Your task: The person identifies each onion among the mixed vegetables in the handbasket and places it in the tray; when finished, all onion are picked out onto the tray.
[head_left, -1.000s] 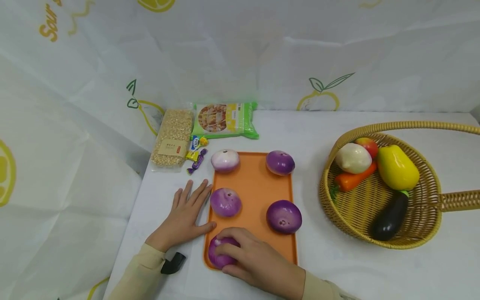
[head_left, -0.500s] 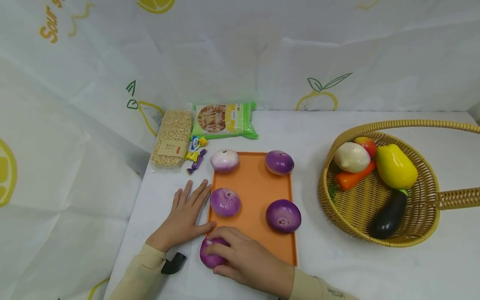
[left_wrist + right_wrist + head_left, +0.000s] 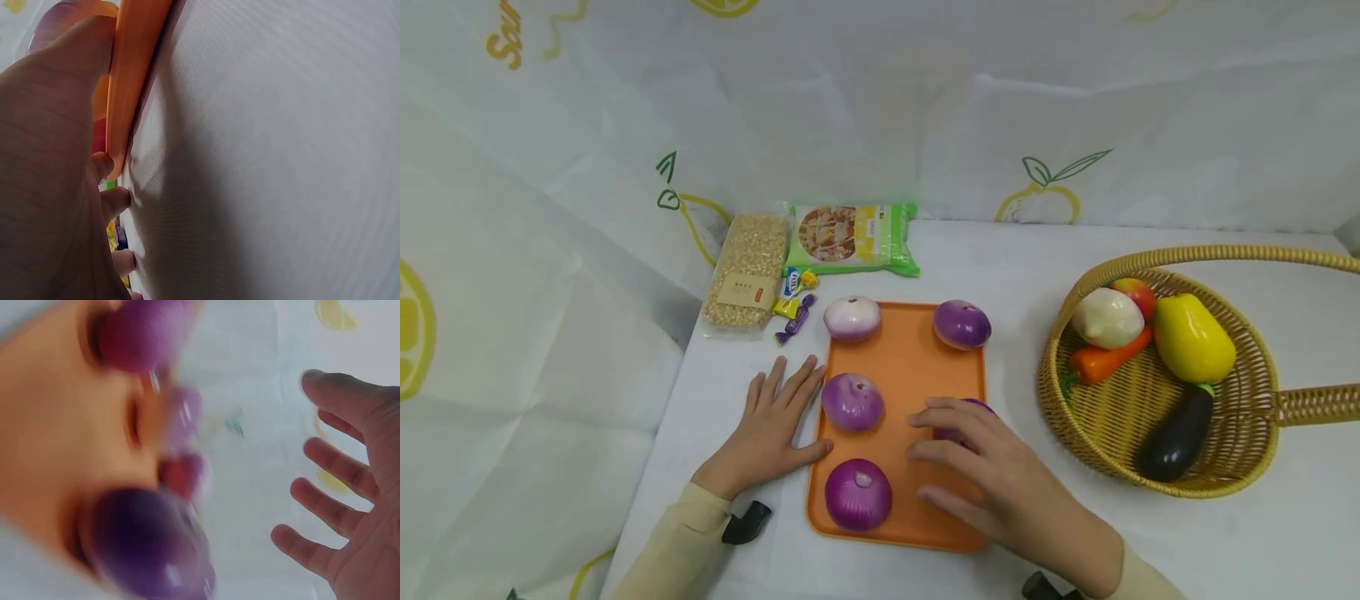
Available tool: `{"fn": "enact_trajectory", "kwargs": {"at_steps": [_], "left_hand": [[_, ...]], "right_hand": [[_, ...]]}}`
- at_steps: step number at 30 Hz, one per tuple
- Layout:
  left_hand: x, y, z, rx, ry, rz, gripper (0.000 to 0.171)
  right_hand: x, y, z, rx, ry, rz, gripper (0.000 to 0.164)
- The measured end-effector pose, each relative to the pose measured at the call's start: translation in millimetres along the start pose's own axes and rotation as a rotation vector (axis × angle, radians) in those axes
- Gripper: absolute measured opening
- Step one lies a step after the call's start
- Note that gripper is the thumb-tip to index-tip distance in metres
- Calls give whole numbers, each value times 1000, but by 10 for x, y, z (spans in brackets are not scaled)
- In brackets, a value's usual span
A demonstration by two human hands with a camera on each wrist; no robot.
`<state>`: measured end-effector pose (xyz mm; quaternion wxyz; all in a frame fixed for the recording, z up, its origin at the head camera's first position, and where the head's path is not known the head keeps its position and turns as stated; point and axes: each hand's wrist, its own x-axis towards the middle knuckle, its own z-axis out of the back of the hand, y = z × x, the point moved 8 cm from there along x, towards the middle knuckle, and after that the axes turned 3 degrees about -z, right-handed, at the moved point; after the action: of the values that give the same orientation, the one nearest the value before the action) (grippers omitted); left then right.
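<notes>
An orange tray (image 3: 910, 358) bears several purple onions. On its left side are a pale onion (image 3: 852, 319) at the back, a mottled one (image 3: 853, 402) in the middle and a deep purple one (image 3: 858, 495) at the front. A dark onion (image 3: 962, 325) sits at the back right; another (image 3: 147, 540) is partly hidden by my right hand (image 3: 992, 475) in the head view. That hand hovers over the tray's right side, fingers spread and holding nothing. My left hand (image 3: 767, 433) rests on the tablecloth, fingers spread, its thumb at the tray's left rim.
A wicker basket (image 3: 1048, 392) with a tall handle stands at the right. It holds a yellow fruit (image 3: 1193, 337), an eggplant (image 3: 1176, 437), a carrot (image 3: 1108, 358) and other produce. A grain bag (image 3: 752, 267), a green packet (image 3: 853, 239) and candies (image 3: 795, 319) lie at the back left.
My right hand has let go of the front-left onion and moved right and up. That onion, earlier shifted left over the tray's edge, now sits inside the front-left corner. The left hand stays put.
</notes>
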<state>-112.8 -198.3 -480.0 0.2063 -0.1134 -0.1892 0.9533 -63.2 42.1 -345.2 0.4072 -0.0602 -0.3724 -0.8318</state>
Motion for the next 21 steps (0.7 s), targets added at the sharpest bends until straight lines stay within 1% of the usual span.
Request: {"fn": "enact_trajectory", "kwargs": {"at_steps": [2, 4, 7, 12, 15, 18, 21], "left_hand": [[0, 1, 0, 3, -1, -2, 103], [-1, 1, 3, 4, -3, -2, 103], [-3, 0, 8, 2, -5, -1, 103], [-1, -5, 9, 1, 0, 3, 103], [8, -4, 3, 1, 6, 7, 104], [12, -1, -3, 6, 11, 10, 104], [13, 2, -7, 9, 10, 9, 104]], "right_hand": [[-44, -68, 184, -38, -52, -10, 30], [-94, -158, 304, -68, -70, -50, 34], [-169, -275, 399, -97, -79, -102, 39], [-247, -363, 503, -134, -83, -125, 42], [-266, -402, 678, -180, -111, -148, 45], [-295, -497, 928, -249, -151, -224, 53], [-346, -658, 1183, -275, -200, -329, 42]]}}
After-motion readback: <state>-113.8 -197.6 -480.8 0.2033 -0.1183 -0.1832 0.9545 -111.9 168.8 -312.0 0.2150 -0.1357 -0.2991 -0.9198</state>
